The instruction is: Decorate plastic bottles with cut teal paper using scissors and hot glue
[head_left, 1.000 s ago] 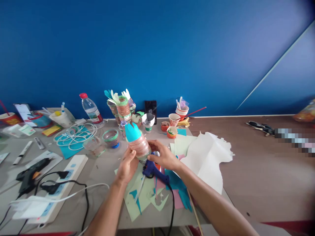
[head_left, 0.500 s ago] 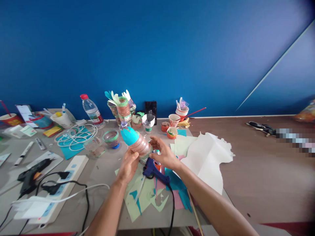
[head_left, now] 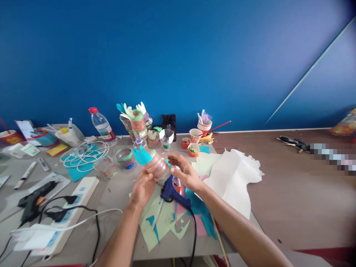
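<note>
My left hand [head_left: 143, 185] is closed around the lower side of a cut plastic bottle [head_left: 160, 167] wrapped in brownish cord. The bottle tilts to the left, with pointed blue paper petals [head_left: 142, 155] at its upper end. On the other side of it, my right hand [head_left: 185, 172] has its fingers apart, beside the bottle's lower end; whether the thumb touches it I cannot tell. Just below the two hands is a blue glue gun [head_left: 175, 193], its black cord running off the table's front edge.
Paper scraps [head_left: 155, 226] lie under the glue gun, and a torn white sheet [head_left: 232, 181] lies to the right. At left are a power strip [head_left: 66, 218], a black glue gun [head_left: 36, 202] and a coiled white cable [head_left: 85, 155]. Wrapped bottles [head_left: 138, 126] and paper cups [head_left: 196, 135] stand behind.
The bottle has turned, so its blue petals show narrower and point more to the left. My right hand has loosened slightly at its lower end. The view has shifted a little.
</note>
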